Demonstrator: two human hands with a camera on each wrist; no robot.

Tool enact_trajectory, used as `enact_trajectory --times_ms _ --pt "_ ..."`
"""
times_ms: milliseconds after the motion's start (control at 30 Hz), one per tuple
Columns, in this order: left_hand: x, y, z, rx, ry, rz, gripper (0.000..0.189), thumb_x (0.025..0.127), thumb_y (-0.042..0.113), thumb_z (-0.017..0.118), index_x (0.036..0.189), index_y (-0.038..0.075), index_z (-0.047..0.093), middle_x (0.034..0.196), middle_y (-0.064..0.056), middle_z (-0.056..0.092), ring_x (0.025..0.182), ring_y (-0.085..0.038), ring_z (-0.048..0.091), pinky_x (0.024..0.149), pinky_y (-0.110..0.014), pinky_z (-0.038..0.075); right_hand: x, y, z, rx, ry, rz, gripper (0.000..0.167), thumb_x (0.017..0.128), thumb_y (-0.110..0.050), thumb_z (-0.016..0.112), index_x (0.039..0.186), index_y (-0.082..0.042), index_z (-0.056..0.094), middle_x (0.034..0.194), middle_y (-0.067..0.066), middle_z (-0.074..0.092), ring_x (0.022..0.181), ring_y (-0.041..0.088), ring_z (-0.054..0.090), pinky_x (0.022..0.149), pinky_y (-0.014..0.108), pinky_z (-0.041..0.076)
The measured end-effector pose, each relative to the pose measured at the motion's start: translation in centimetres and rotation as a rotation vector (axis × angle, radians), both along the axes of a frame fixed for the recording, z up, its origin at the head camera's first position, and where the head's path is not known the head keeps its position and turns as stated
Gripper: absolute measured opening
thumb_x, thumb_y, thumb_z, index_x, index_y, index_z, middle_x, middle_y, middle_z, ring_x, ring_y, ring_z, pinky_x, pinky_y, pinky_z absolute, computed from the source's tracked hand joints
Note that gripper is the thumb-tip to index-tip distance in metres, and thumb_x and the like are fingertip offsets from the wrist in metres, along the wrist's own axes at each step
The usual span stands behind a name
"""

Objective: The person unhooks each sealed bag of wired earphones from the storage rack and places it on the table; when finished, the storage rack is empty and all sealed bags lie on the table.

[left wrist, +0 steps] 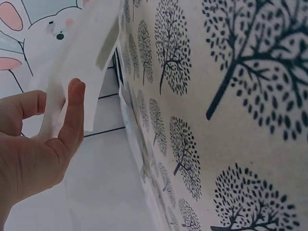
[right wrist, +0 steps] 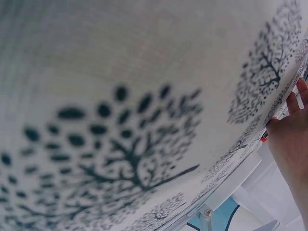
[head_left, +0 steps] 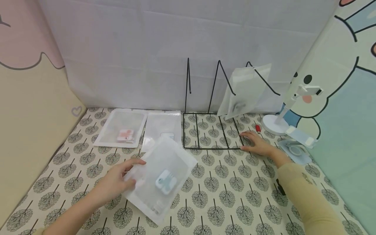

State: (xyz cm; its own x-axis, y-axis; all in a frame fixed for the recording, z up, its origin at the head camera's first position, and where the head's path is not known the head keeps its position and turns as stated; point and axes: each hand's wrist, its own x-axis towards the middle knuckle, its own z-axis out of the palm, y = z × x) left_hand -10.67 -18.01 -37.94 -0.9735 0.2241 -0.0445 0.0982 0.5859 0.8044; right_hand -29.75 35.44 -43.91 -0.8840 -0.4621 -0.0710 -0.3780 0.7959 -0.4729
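Note:
In the head view my left hand [head_left: 117, 179] pinches the left edge of a frosted zip bag [head_left: 149, 199], thumb on one face and fingers on the other. The bag is tilted above the table and has a small white and light-blue item [head_left: 166, 181] inside. The left wrist view shows the same bag [left wrist: 79, 62] nearly edge-on beside my thumb and fingers. At the right end of a black wire rack [head_left: 205, 148], my right hand [head_left: 257, 144] rests with spread fingers touching the frame corner. Frosted bags [head_left: 249, 80] stand upright in the rack's right slot.
Two flat bags lie at the back left, one with a red and white item [head_left: 125, 135], the other a clear bag [head_left: 163, 120]. To the right are a red object [head_left: 258, 129], a white phone stand [head_left: 274, 124], a second stand [head_left: 295, 150] and a black object [head_left: 280, 187].

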Motion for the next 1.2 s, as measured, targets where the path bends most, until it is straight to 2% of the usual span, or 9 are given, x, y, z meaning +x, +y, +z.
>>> enact_trajectory --times_ms 100,233,333,567,700,800,900,1100,1200 --pt "-0.2 -0.3 -0.6 -0.072 -0.054 -0.023 0.069 0.069 -0.005 0.067 0.130 0.024 0.054 0.137 -0.019 0.049 0.100 -0.031 0.059 0.064 -0.031 0.055 0.0 0.0 0.0 -0.008 0.014 0.005 0.070 0.087 -0.039 0.066 0.142 -0.006 0.038 0.148 0.025 0.024 0.135 0.047 0.019 0.104 0.069 0.020" --pt "-0.3 -0.7 -1.4 -0.178 -0.049 -0.112 0.082 0.062 0.004 0.077 0.137 0.021 0.049 0.136 -0.019 0.050 0.112 -0.035 0.055 0.084 -0.045 0.053 -0.1 0.1 -0.1 -0.010 0.026 0.004 0.070 0.086 -0.039 0.067 0.141 -0.005 0.039 0.147 0.025 0.026 0.135 0.047 0.021 0.104 0.069 0.021" --pt "-0.1 -0.9 -2.0 -0.191 -0.061 -0.175 0.091 0.059 0.015 0.083 0.141 0.018 0.044 0.138 -0.019 0.048 0.117 -0.037 0.052 0.094 -0.057 0.044 -0.1 0.1 0.0 0.000 0.025 0.004 0.071 0.086 -0.039 0.067 0.141 -0.004 0.039 0.147 0.025 0.026 0.135 0.047 0.021 0.104 0.069 0.021" --pt "0.2 -0.2 -3.3 -0.223 -0.091 -0.212 0.108 0.054 0.035 0.086 0.146 0.012 0.035 0.138 -0.023 0.047 0.114 -0.036 0.054 0.097 -0.057 0.043 0.0 0.1 0.2 0.004 0.004 0.004 0.070 0.088 -0.039 0.066 0.143 -0.006 0.037 0.148 0.024 0.024 0.136 0.046 0.019 0.105 0.069 0.019" --pt "0.1 0.7 -3.8 -0.257 -0.106 -0.220 0.116 0.053 0.037 0.087 0.147 0.005 0.028 0.132 -0.025 0.052 0.097 -0.026 0.061 0.093 -0.050 0.048 -0.1 0.0 0.2 0.004 0.003 0.006 0.069 0.088 -0.038 0.065 0.143 -0.006 0.037 0.149 0.024 0.023 0.136 0.046 0.018 0.105 0.069 0.019" --pt "0.2 1.4 -4.0 -0.311 -0.118 -0.206 0.120 0.051 0.040 0.088 0.148 0.005 0.026 0.118 -0.023 0.061 0.075 -0.014 0.057 0.078 -0.040 0.053 -0.1 0.0 0.2 0.004 0.011 0.006 0.069 0.088 -0.038 0.065 0.142 -0.006 0.037 0.148 0.024 0.024 0.136 0.046 0.019 0.105 0.069 0.019" --pt "0.6 2.1 -4.0 -0.382 -0.125 -0.175 0.121 0.050 0.048 0.086 0.148 0.007 0.028 0.105 -0.017 0.066 0.066 -0.012 0.054 0.066 -0.033 0.051 -0.1 0.0 0.2 0.003 0.013 0.003 0.069 0.088 -0.039 0.065 0.142 -0.006 0.038 0.148 0.024 0.024 0.136 0.046 0.020 0.104 0.069 0.020" --pt "1.3 2.9 -3.5 -0.548 -0.074 -0.154 0.120 0.049 0.062 0.081 0.144 0.005 0.036 0.088 -0.013 0.068 0.070 -0.021 0.061 0.058 -0.037 0.053 0.0 0.1 0.1 -0.001 0.012 0.004 0.070 0.087 -0.040 0.066 0.142 -0.006 0.037 0.148 0.024 0.024 0.135 0.047 0.020 0.103 0.069 0.021" --pt "1.3 2.9 -3.2 -0.612 -0.049 -0.170 0.115 0.049 0.062 0.081 0.141 0.006 0.040 0.091 -0.013 0.069 0.075 -0.026 0.064 0.059 -0.040 0.054 -0.2 0.1 -0.2 -0.001 0.018 0.009 0.069 0.087 -0.039 0.065 0.142 -0.007 0.038 0.148 0.024 0.025 0.135 0.047 0.021 0.103 0.069 0.021"
